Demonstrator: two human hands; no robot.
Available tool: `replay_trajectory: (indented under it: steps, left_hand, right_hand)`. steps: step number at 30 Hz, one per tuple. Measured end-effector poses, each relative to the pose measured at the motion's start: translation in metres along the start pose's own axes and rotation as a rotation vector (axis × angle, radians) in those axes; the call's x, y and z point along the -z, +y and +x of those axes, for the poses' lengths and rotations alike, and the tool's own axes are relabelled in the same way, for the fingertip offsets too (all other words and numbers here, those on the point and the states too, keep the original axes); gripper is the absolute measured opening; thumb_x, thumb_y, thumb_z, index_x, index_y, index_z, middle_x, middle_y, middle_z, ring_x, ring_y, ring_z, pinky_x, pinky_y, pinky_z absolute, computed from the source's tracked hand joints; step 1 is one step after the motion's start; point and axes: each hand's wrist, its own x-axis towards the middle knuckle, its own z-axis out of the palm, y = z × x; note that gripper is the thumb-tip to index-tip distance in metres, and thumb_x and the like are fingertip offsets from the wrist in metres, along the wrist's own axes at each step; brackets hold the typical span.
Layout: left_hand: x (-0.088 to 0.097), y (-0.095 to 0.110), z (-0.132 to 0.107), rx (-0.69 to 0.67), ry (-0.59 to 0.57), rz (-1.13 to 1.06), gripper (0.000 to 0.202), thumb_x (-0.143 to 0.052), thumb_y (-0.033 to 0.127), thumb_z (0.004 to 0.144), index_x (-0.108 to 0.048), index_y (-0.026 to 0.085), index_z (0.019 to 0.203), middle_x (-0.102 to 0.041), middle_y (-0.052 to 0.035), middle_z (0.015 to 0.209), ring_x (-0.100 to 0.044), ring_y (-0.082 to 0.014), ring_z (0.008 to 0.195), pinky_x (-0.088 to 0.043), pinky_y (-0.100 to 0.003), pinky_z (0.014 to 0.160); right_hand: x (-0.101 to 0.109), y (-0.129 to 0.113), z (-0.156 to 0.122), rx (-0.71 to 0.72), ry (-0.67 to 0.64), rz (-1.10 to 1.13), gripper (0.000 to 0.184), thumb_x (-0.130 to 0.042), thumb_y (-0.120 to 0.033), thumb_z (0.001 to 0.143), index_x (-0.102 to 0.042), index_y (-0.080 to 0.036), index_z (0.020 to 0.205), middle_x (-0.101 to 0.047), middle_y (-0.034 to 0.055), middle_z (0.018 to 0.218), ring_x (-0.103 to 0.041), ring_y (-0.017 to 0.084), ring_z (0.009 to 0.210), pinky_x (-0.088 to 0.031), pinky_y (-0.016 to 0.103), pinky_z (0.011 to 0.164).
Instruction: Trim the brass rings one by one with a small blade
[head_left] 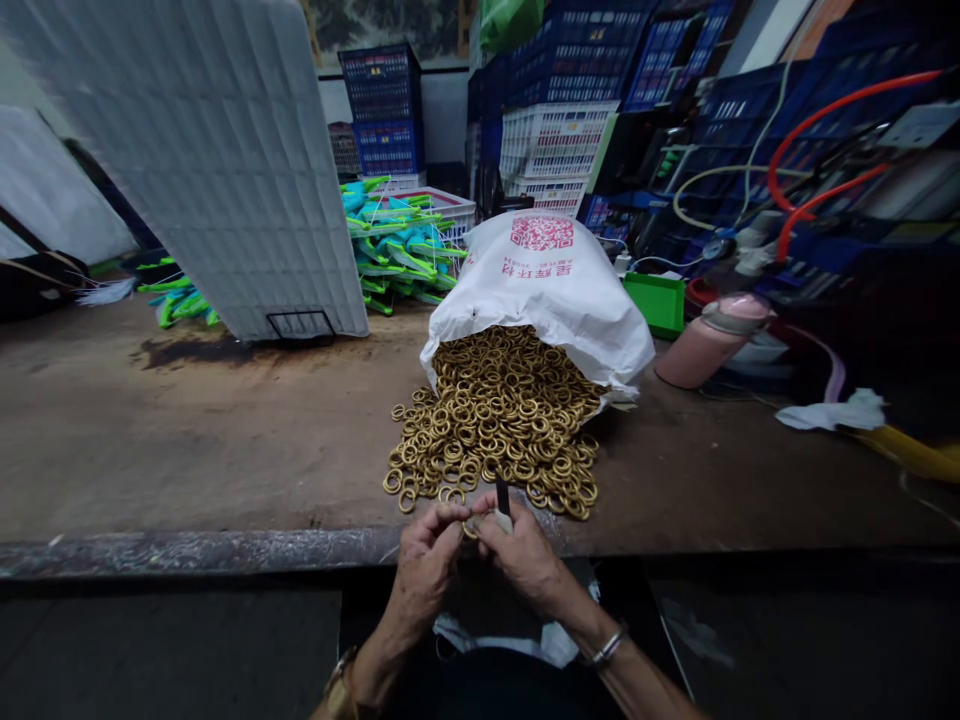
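Note:
My left hand (427, 565) is closed in a pinch at the near edge of the table, its fingertips on a brass-coloured ring (470, 530). Against the same ring, the fingers of my right hand (529, 560) are also closed. A slim tool (502, 497) with a black upper part and a whitish lower part sticks up from my right hand; its working end is hidden, so its kind is unclear. Just beyond both hands lies a heap of similar gold rings (495, 430), spilling from the mouth of a white woven sack (540, 285) with red print.
On the left a tall pale ribbed panel (277, 170) stands on the wooden table (225, 440). Bright green and blue plastic pieces (405, 245) are piled behind it. To the right are a pink bottle (712, 340), a green tray (656, 303) and orange hoses (787, 190). Stacked crates (559, 135) rise behind.

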Motion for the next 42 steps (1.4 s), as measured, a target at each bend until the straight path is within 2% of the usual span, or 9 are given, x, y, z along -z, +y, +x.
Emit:
replay_trajectory:
  steps: [6,12,19,23,27,29,34,37,42]
  left_hand:
    - [0.006,-0.002,0.0,-0.199,-0.024,0.235,0.018,-0.061,0.028,0.071,-0.068,0.015,0.08,-0.068,-0.0055,0.082,-0.06,-0.0189,0.081,-0.045,-0.028,0.077]
    - [0.005,-0.003,0.0,-0.284,-0.01,0.295,0.013,-0.059,0.025,0.073,-0.069,0.017,0.078,-0.068,-0.005,0.079,-0.061,-0.0191,0.078,-0.044,-0.028,0.076]
    - [0.002,-0.002,0.001,-0.22,-0.007,0.233,0.016,-0.06,0.031,0.073,-0.065,0.016,0.073,-0.06,-0.0001,0.061,-0.054,-0.0136,0.059,-0.041,-0.023,0.06]
    - [0.001,-0.003,0.001,-0.172,-0.077,0.202,0.019,-0.056,0.033,0.076,-0.061,0.015,0.074,-0.056,0.0007,0.058,-0.05,-0.012,0.056,-0.039,-0.022,0.058]
    - [0.001,-0.003,0.003,-0.115,-0.194,0.104,0.024,-0.055,0.036,0.078,-0.057,0.014,0.069,-0.054,-0.0004,0.06,-0.05,-0.011,0.06,-0.038,-0.021,0.059]
    - [0.002,-0.004,0.003,-0.061,-0.228,0.063,0.027,-0.056,0.038,0.077,-0.055,0.013,0.066,-0.054,-0.0007,0.062,-0.048,-0.0089,0.057,-0.036,-0.019,0.055]
    - [0.005,-0.006,0.002,0.151,-0.24,-0.033,0.032,-0.058,0.047,0.072,-0.051,0.015,0.076,-0.05,0.0041,0.06,-0.026,-0.0015,0.038,-0.016,-0.016,0.036]
    - [0.005,-0.005,0.0,0.174,-0.246,-0.07,0.032,-0.058,0.047,0.072,-0.049,0.017,0.079,-0.05,0.0046,0.061,-0.024,-0.0008,0.036,-0.013,-0.016,0.035]
    - [0.003,-0.003,-0.003,0.158,-0.24,-0.083,0.034,-0.059,0.049,0.071,-0.046,0.017,0.071,-0.047,0.0062,0.057,-0.026,-0.001,0.037,-0.016,-0.015,0.035]
  right_hand:
    - [0.001,-0.002,0.0,-0.168,-0.091,0.285,0.025,-0.053,-0.041,0.074,-0.044,-0.019,0.084,-0.043,-0.01,0.051,-0.024,0.001,0.033,-0.018,0.015,0.033]
    - [0.0,-0.004,-0.002,-0.15,-0.121,0.405,0.031,-0.055,-0.047,0.071,-0.044,-0.019,0.081,-0.043,-0.0108,0.05,-0.022,0.0,0.031,-0.017,0.013,0.031]
    - [-0.004,0.003,-0.001,-0.077,-0.035,0.116,0.036,-0.047,-0.055,0.076,-0.046,-0.019,0.07,-0.042,-0.0085,0.047,-0.028,0.003,0.033,-0.022,0.017,0.034]
    - [-0.002,0.002,0.001,0.0,-0.025,-0.003,0.037,-0.046,-0.052,0.078,-0.046,-0.018,0.062,-0.041,-0.007,0.046,-0.034,0.005,0.039,-0.029,0.019,0.041]
    - [-0.001,0.004,0.004,0.055,-0.027,-0.027,0.036,-0.046,-0.048,0.079,-0.048,-0.017,0.062,-0.049,-0.003,0.052,-0.043,0.008,0.049,-0.035,0.021,0.051]
    - [-0.001,0.006,0.004,0.062,-0.034,-0.029,0.035,-0.044,-0.046,0.081,-0.048,-0.017,0.063,-0.051,-0.0019,0.054,-0.045,0.009,0.052,-0.036,0.022,0.053]
    - [0.0,0.008,0.002,0.053,-0.066,-0.005,0.035,-0.043,-0.047,0.082,-0.048,-0.017,0.064,-0.051,-0.0021,0.056,-0.043,0.009,0.051,-0.034,0.02,0.05]
    - [-0.001,0.007,0.001,0.025,-0.091,0.02,0.037,-0.043,-0.05,0.081,-0.048,-0.017,0.064,-0.05,-0.0025,0.056,-0.041,0.008,0.049,-0.031,0.019,0.047]
    - [-0.002,0.002,0.0,0.027,-0.08,0.013,0.036,-0.043,-0.049,0.08,-0.046,-0.018,0.062,-0.048,-0.0029,0.054,-0.042,0.008,0.049,-0.032,0.02,0.047]
